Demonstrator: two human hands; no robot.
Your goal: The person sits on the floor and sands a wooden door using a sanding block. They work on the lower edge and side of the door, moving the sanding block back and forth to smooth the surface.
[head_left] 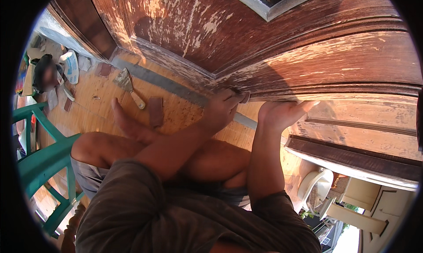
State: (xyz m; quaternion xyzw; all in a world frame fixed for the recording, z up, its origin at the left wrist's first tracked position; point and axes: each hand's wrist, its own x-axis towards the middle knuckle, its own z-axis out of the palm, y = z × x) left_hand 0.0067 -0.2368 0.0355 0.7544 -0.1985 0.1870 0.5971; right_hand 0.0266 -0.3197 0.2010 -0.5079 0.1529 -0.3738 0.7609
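Observation:
A brown wooden door [176, 37] with worn, flaking varnish stands upright in front of me. My left hand [221, 107] is closed on a small folded piece of what looks like sandpaper [246, 97], held against the door's lower edge strip. Farther right, my right hand [280, 114] grips the same door edge. Its thumb side points right along the wood, and its other fingers are partly hidden. A scraper [132, 90] with a wide stained blade and wooden handle lies on the floor, left of my left hand. Beside it is a reddish-brown sandpaper sheet [155, 112].
A green chair [48, 151] stands close at my left. Bags and scraps [70, 68] are piled at the far left. Dust and flakes lie on the wood-look floor [180, 114] by a grey strip. A white rounded object [315, 184] sits at the lower right.

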